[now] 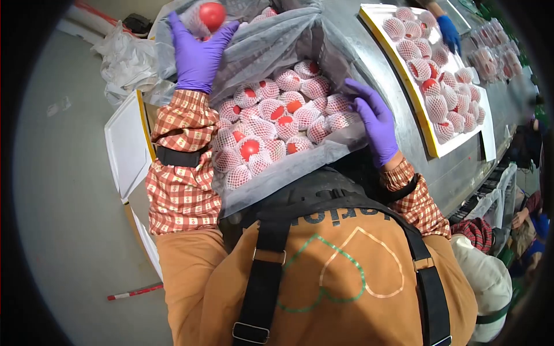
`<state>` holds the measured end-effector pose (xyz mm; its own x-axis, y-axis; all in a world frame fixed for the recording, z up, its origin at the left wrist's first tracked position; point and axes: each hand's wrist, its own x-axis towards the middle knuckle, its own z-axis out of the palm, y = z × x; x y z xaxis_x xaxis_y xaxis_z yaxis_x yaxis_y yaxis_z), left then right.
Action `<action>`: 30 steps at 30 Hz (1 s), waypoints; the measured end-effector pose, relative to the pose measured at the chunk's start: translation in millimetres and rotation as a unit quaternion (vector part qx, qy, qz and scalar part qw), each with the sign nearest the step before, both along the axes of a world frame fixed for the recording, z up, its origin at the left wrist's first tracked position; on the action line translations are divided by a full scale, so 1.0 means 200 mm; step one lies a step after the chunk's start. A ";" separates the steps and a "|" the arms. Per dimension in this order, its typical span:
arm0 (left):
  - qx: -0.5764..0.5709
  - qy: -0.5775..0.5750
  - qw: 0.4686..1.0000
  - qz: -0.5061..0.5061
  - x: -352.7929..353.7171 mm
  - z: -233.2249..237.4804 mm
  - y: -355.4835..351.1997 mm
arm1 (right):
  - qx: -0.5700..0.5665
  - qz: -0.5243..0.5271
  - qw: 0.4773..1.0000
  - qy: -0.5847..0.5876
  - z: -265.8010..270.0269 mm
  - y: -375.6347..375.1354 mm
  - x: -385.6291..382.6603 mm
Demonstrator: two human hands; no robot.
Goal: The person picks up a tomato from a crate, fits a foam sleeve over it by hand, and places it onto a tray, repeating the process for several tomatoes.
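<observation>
My left hand (199,52), in a purple glove, is at the upper left with thumb and fingers spread around a red fruit (212,17) in a white foam net, over a second lined box. My right hand (375,121), also gloved in purple, rests at the right edge of the near box, fingers apart beside the netted fruits. That box, with a grey plastic liner (271,193), holds several red fruits (250,149) in white nets. Whether my left palm bears the fruit's weight is hidden.
A yellow-edged white tray (434,147) with netted fruits lies on the metal table (404,86) at the right. Another person's blue-gloved hand (449,33) is beside it. White plastic (124,63) and an open carton (124,144) are at the left.
</observation>
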<state>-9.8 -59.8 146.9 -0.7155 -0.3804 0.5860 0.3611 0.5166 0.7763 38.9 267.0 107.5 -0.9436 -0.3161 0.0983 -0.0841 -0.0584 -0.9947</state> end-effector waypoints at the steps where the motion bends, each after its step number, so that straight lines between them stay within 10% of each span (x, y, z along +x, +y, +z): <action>1: -0.040 0.004 0.999 0.008 0.01 0.06 0.05 | -0.001 -0.008 1.000 -0.004 -0.02 0.04 -0.01; 3: -0.174 0.020 0.984 0.032 0.02 0.00 0.14 | 0.010 -0.054 0.995 0.085 -0.07 0.11 -0.02; 8: -0.122 -0.215 0.911 -0.329 0.12 -0.47 0.65 | 0.045 -0.077 0.991 0.100 -0.16 0.21 -0.02; 12: -0.482 -0.224 0.755 -0.385 0.10 -0.75 0.97 | 0.026 -0.075 0.994 0.079 -0.15 0.19 -0.01; 16: -0.505 -0.071 0.796 -0.325 0.08 -0.94 1.04 | 0.015 -0.066 0.995 0.068 -0.16 0.22 -0.03; 24: -0.392 -0.223 0.807 -0.380 0.07 -0.66 0.95 | 0.030 -0.060 0.994 0.089 -0.14 0.21 -0.02; 26: -0.135 -0.265 0.878 -0.375 0.11 -0.59 0.86 | 0.022 -0.061 0.995 0.071 -0.14 0.21 -0.03; 30: 0.174 -0.382 0.837 -0.351 0.18 -0.47 0.66 | 0.081 -0.049 0.993 0.069 -0.10 0.15 -0.05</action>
<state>25.9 72.3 53.7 -0.9493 0.2393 -0.2038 -0.1901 0.0794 0.9786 29.8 297.0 88.5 -0.9515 -0.2462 0.1844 -0.2178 0.1157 -0.9691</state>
